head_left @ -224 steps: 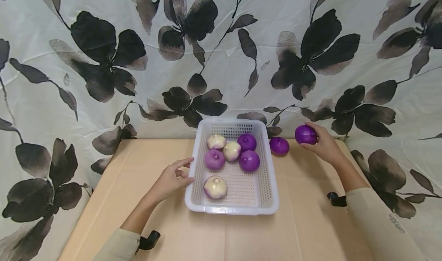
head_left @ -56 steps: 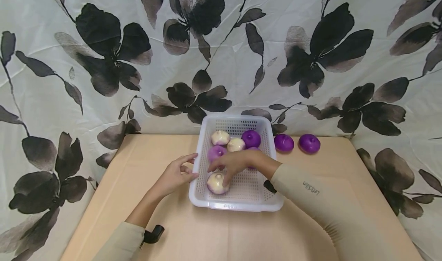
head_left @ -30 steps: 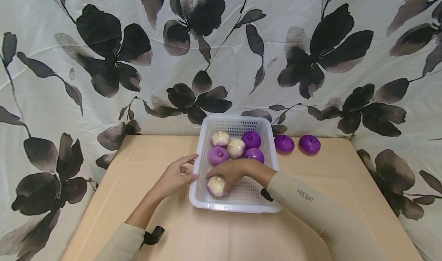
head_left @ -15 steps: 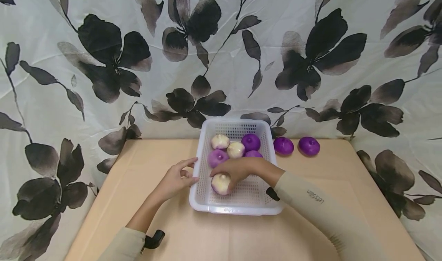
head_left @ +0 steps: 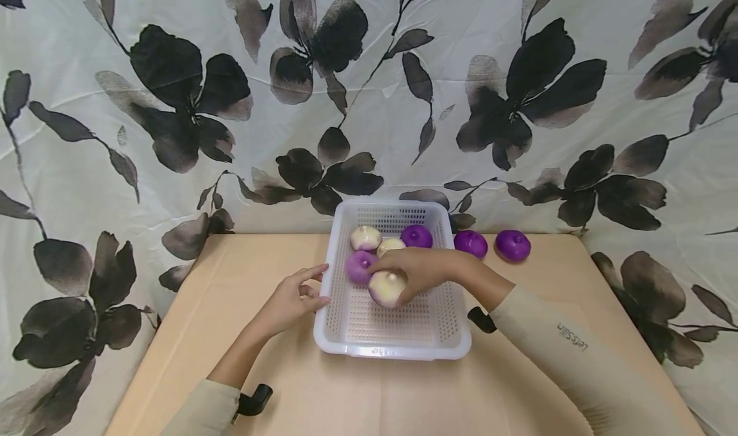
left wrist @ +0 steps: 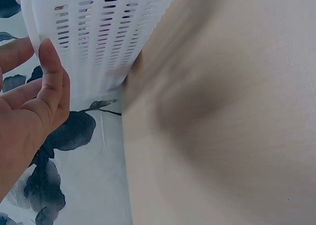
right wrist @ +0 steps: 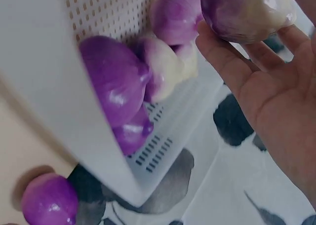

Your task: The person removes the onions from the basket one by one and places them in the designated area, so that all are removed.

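My right hand (head_left: 423,271) grips a cream-and-purple onion (head_left: 386,289) over the middle of the white perforated basket (head_left: 392,351). In the right wrist view, fingers support this onion (right wrist: 244,15) from beneath. Under and beyond it, the basket holds a light purple onion (head_left: 359,267), a pale onion (head_left: 366,238), another pale onion (head_left: 392,246) partly covered by the hand, and a dark purple onion (head_left: 416,236). Another dark purple onion (right wrist: 111,82) shows in the right wrist view. My left hand (head_left: 291,301) touches the basket's left rim with index finger and thumb.
Two dark purple onions, one (head_left: 471,244) close to the basket's right wall and one (head_left: 512,246) farther right, lie on the light brown tabletop (head_left: 277,385). A floral cloth (head_left: 415,122) hangs right behind the table's back edge.
My right hand has set a purple onion on the table at right, then reached into the basket. It has grasped the front pale onion and moved it back and right. The left hand stays put.
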Demonstrator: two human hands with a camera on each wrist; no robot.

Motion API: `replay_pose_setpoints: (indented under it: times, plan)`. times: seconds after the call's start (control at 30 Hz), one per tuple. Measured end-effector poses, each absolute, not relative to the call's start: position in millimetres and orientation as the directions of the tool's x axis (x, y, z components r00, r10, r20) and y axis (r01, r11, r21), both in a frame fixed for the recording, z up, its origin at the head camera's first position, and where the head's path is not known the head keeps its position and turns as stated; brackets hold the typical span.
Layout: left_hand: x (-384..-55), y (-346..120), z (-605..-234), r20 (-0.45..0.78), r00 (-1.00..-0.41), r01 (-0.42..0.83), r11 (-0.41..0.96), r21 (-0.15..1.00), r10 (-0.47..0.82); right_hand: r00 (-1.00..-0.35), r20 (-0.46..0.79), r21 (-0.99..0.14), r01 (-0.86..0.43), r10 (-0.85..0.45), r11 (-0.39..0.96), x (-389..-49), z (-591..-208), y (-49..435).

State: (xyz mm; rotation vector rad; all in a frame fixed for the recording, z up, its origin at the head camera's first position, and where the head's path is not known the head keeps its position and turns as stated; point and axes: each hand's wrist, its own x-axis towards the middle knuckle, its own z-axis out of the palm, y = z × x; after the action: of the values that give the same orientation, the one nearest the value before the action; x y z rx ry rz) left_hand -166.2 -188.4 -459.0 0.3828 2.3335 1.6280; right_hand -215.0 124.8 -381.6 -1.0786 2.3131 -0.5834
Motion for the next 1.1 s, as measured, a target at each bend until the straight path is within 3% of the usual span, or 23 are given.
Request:
replay_pose_setpoints:
  times: [0.2,0.6,1.1]
  plan:
    - [-166.1,-187.8,-458.8,-0.066,-0.927,0.068,0.339,0.938,0.369,-0.599,-0.141,-0.596,-0.585,-0.788,0.551,-210.2,-375.6,154.8]
    - [-165.1,-187.7,-461.5,-0.065,-0.927,0.066,0.331,0.941,0.369,-0.777,0.009,-0.661,-0.477,-0.629,0.580,-199.2,-385.5,210.9]
    - [-164.3,-188.3,-464.6,-0.048,-0.926,0.078,0.316,0.946,0.373,-0.949,0.097,-0.690,-0.281,-0.300,0.667,-202.1,-390.7,286.9]
